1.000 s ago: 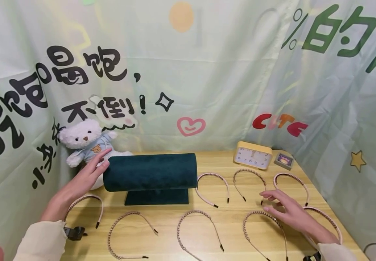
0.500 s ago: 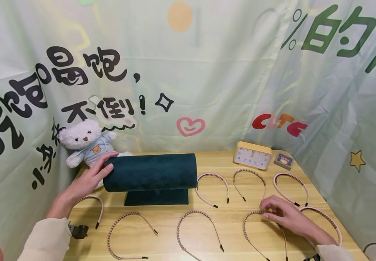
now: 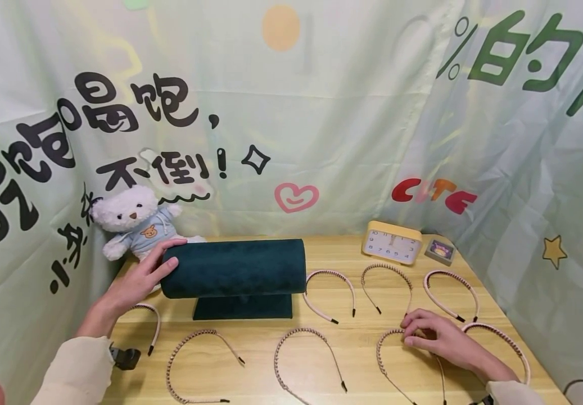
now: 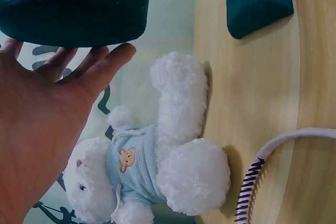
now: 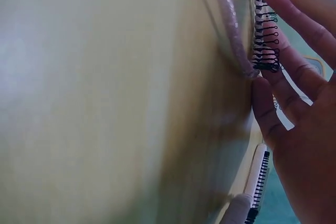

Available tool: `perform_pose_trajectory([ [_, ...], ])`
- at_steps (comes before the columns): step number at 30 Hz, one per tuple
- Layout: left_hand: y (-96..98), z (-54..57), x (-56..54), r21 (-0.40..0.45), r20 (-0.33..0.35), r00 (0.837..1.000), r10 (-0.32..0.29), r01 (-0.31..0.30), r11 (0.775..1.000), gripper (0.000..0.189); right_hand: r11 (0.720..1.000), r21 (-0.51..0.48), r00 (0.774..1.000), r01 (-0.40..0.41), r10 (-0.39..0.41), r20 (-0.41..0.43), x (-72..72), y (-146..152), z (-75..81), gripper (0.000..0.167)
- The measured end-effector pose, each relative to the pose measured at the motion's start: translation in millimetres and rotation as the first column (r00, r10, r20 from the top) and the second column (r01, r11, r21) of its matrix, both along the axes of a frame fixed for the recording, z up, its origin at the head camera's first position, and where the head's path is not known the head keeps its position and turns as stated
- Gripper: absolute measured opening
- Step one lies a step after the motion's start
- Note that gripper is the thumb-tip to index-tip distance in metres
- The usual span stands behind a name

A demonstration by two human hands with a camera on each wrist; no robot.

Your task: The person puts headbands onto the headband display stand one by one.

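Note:
My left hand (image 3: 136, 281) rests at the left end of a dark green velvet roll (image 3: 233, 267) on its stand (image 3: 243, 306); the thumb lies on the front and the fingers near the top. In the left wrist view its straight fingertips meet the roll's end (image 4: 73, 19). Over a braided pink headband (image 3: 381, 354) lying at the front right, my right hand (image 3: 438, 337) hovers low with relaxed fingers. In the right wrist view the fingertips stand right at that headband's black-laced side (image 5: 265, 35), with no firm pinch showing. My right hand covers part of its arch.
Several more headbands lie spread out, among them ones at the front middle (image 3: 277, 360), front left (image 3: 170, 360) and right (image 3: 504, 336). A white teddy bear (image 3: 131, 208) sits behind my left hand. A yellow clock (image 3: 392, 242) and small framed picture (image 3: 440, 249) stand at the back right.
My left hand has moved right, from beside the bear onto the end of the roll. My right hand has dropped slightly toward the front headband, its fingers drawing a little closer together.

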State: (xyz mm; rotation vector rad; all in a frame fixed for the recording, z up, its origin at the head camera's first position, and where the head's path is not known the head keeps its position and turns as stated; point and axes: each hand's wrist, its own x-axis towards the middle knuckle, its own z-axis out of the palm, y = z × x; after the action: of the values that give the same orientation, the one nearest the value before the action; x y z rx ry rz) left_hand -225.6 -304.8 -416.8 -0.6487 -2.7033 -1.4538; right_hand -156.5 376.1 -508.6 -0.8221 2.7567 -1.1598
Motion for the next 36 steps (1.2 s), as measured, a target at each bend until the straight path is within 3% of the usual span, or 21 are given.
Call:
perform_pose_trajectory([
  [9,-0.6,-2.6,-0.6,0.017,0.006,1.0,-0.003,0.002,1.0,0.047,0.999,0.027,0.996,-0.043,0.045,-0.08,-2.0,2.8,-5.3,0.019],
  [20,-2.1,-4.3,-2.3,0.039,0.013,1.0,-0.015,0.015,0.999,0.048,1.0,-0.006,0.99,-0.007,0.006,-0.138,-2.6,2.1,-1.8,0.02],
  [26,-2.7,-3.3,-2.1,0.046,0.011,1.0,-0.023,0.023,0.999,0.048,0.997,-0.032,0.985,-0.067,0.061,-0.162,-5.4,3.5,1.0,0.024],
  [31,-2.7,-2.9,-1.9,0.05,0.011,1.0,-0.029,0.029,0.998,0.049,0.992,-0.033,0.98,-0.12,0.113,-0.162,-8.2,5.3,2.8,0.03],
  [36,-2.9,-3.9,-2.7,0.056,0.012,0.999,-0.031,0.03,0.998,0.049,0.991,-0.017,0.987,-0.131,0.129,-0.094,-9.7,9.9,7.1,0.028],
])
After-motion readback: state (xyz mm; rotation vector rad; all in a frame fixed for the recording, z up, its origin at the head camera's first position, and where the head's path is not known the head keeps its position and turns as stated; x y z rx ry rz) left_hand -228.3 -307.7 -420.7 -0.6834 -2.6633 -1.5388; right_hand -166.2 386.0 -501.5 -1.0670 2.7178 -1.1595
